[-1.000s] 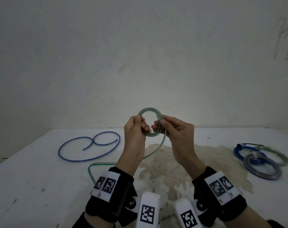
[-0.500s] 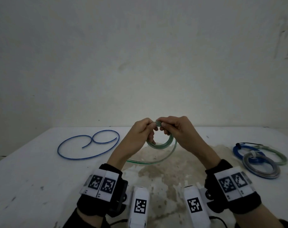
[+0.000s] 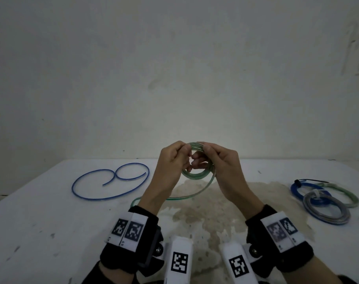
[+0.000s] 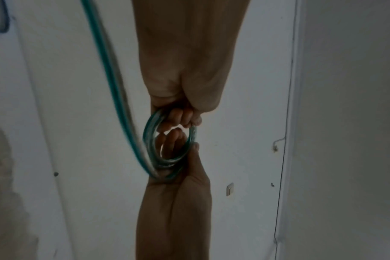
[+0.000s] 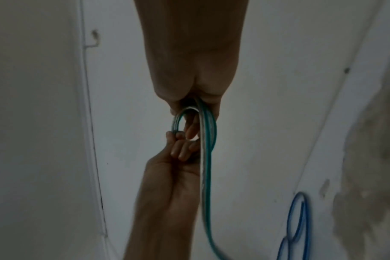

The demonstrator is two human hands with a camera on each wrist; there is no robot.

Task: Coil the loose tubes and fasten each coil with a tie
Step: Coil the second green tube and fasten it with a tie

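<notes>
A clear green tube (image 3: 197, 175) is wound into a small coil held in the air above the white table (image 3: 41, 222). My left hand (image 3: 175, 160) pinches the coil's top left and my right hand (image 3: 217, 160) pinches its top right. The tube's loose tail (image 3: 180, 198) hangs down from the coil and runs left behind my left forearm. The left wrist view shows the coil (image 4: 153, 140) between both hands, the tail (image 4: 107, 70) trailing off. The right wrist view shows the coil (image 5: 178, 119) and its tail (image 5: 208, 184). A loose blue tube (image 3: 105, 181) lies uncoiled at the left.
Three coiled tubes lie at the right of the table: a blue one (image 3: 297, 191), a grey one (image 3: 328, 210) and a green one (image 3: 350, 197). A black tie (image 3: 309, 181) lies by them. A brown stain (image 3: 205, 212) covers the table's middle. A bare wall stands behind.
The coil has gained a turn and its loose tail has grown shorter. Both hands shifted their hold round the coil, ending with thumbs at its top.
</notes>
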